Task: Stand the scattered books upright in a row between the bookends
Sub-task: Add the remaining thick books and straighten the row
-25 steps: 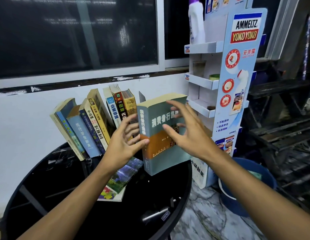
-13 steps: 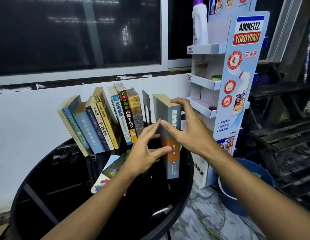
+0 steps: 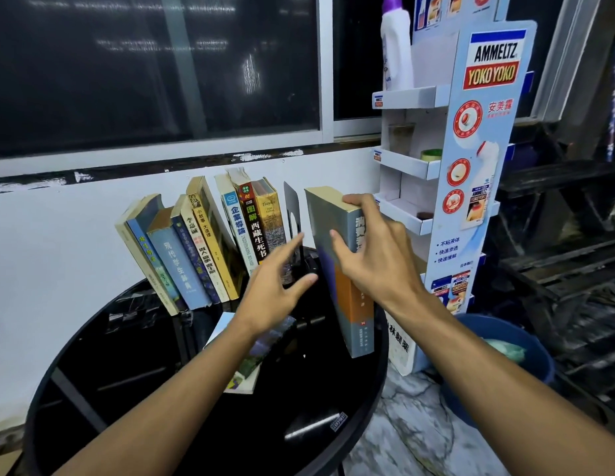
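Books point(image 3: 210, 245) lean left in a far row on the round bench point(image 3: 162, 424). Right of them the thick grey book point(image 3: 337, 269) stands upright outside the bookend point(image 3: 292, 214), the right hand point(image 3: 375, 259) clasping its top and cover. A flat book point(image 3: 254, 355) lies near. The left hand point(image 3: 271, 297), fingers straight and empty, reaches for the bookend; nudging it could topple the leaning row.

The thick book point(image 3: 350, 297) is grey-blue with an orange band, the round table point(image 3: 162, 424) glossy black, the bucket point(image 3: 536, 369) plain blue
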### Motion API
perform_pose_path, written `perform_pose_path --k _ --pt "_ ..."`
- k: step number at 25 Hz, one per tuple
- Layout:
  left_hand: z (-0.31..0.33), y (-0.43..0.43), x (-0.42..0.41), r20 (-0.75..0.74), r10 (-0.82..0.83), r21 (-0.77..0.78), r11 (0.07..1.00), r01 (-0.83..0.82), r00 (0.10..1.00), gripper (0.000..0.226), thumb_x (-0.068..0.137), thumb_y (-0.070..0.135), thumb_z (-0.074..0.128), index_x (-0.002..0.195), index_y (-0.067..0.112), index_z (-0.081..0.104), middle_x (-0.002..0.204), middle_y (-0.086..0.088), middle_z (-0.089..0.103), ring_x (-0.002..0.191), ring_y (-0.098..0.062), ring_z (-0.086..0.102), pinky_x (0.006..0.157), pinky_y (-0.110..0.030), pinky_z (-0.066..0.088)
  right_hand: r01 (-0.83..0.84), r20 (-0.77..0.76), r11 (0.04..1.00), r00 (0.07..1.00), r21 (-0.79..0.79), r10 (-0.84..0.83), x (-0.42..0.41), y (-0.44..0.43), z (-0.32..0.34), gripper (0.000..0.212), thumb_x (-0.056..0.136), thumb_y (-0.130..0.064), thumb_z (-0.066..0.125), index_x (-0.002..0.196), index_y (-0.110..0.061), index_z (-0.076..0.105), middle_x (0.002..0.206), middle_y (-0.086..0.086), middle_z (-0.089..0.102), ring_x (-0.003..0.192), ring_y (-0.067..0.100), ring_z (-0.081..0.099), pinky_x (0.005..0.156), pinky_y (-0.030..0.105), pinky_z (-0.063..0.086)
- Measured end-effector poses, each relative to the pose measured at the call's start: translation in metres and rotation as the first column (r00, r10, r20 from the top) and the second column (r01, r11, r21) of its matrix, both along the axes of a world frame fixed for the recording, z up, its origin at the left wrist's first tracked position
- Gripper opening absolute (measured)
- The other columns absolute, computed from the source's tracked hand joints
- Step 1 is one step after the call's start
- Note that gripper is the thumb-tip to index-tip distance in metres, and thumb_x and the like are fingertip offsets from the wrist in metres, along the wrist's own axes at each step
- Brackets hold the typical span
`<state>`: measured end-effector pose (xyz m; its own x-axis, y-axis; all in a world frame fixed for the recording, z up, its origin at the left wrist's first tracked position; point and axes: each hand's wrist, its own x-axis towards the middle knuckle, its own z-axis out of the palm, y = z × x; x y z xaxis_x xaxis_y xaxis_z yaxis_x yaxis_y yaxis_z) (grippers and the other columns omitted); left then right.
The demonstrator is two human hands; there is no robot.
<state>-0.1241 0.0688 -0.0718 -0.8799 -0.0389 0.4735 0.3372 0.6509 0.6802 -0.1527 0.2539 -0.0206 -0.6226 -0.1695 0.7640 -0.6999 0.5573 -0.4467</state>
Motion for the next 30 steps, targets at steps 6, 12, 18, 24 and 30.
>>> perform_pose_path --k 6,12,18,24,30 --pt "0.042 -0.044 -0.058 -0.239 0.383 -0.378 0.810 -0.449 0.892 0.084 0.085 0.039 0.077 0.155 0.034 0.032 0.163 0.008 0.029 0.154 -0.013 0.011 0.122 -0.053 0.000 -0.004 -0.023 1.000 1.000 -0.004 0.003 -0.002 0.006 0.017 0.044 0.091 -0.032 0.070 0.127 -0.024 0.046 0.084 0.001 0.074 0.059 0.013 0.064 0.058 0.029 0.055" --pt "0.071 -0.057 -0.082 -0.300 0.477 -0.621 0.560 -0.549 0.826 0.079 0.082 0.052 0.075 0.151 0.040 0.037 0.165 0.010 0.025 0.156 -0.021 -0.001 0.115 -0.071 -0.003 -0.038 -0.048 0.999 0.998 0.011 0.038 0.003 -0.001 0.034 0.043 0.090 -0.030 0.073 0.125 -0.022 0.049 0.082 -0.006 0.072 0.056 0.003 0.059 0.053 0.013 0.049" --pt "0.066 -0.065 -0.079 -0.303 0.499 -0.609 0.554 -0.567 0.812 0.071 0.081 0.048 0.077 0.143 0.036 0.045 0.149 0.010 0.052 0.156 -0.020 0.006 0.116 -0.068 0.002 -0.042 -0.069 0.999 0.997 0.005 0.042 0.003 -0.010 0.059 0.038 0.088 -0.034 0.072 0.119 -0.028 0.050 0.077 -0.004 0.069 0.057 0.004 0.057 0.057 0.025 0.048" --pt "0.061 -0.073 -0.079 -0.322 0.510 -0.671 0.471 -0.572 0.798 0.081 0.087 0.052 0.069 0.155 0.043 0.025 0.149 0.002 0.043 0.153 -0.030 0.010 0.115 -0.062 0.017 -0.039 -0.032 0.995 0.999 0.088 0.042 -0.011 -0.028 0.092 0.034 0.087 -0.038 0.067 0.112 -0.027 0.047 0.084 0.005 0.064 0.079 0.031 0.056 0.067 0.040 0.052" --pt "0.060 -0.075 -0.080 -0.318 0.507 -0.642 0.506 -0.576 0.801 0.077 0.086 0.052 0.071 0.152 0.036 0.035 0.147 0.002 0.046 0.153 -0.029 0.011 0.118 -0.059 0.018 -0.032 0.002 0.975 0.999 0.221 0.032 -0.036 -0.054 0.112 0.038 0.087 -0.037 0.069 0.116 -0.023 0.048 0.100 0.004 0.058 0.089 0.024 0.047 0.070 0.032 0.040"
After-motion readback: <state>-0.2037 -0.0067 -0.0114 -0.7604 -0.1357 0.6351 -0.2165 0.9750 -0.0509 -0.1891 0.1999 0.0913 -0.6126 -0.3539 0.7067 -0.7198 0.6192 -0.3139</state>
